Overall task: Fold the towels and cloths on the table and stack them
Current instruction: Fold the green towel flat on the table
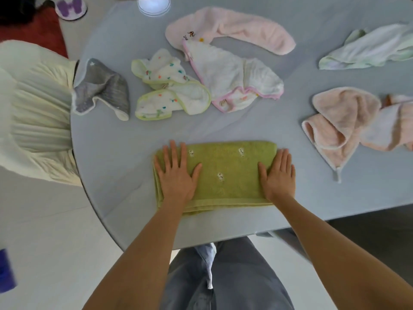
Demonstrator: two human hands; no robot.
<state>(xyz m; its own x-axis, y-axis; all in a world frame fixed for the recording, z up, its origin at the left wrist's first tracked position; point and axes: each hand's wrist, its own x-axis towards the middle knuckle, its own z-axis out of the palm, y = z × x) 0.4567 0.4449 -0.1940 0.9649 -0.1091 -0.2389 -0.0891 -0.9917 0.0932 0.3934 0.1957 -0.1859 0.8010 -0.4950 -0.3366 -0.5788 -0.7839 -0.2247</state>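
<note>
A green towel, folded into a rectangle, lies near the front edge of the grey-blue table. My left hand presses flat on its left end, fingers straight. My right hand lies flat on its right end. Unfolded cloths lie beyond: a grey one, a white one with green trim and coloured dots, a white one with pink trim, a long pink towel, a pale mint cloth and a peach towel.
A chair with a cream pleated cover stands against the table's left side. A clear round lid or dish sits at the far edge. The table's front edge runs just above my legs.
</note>
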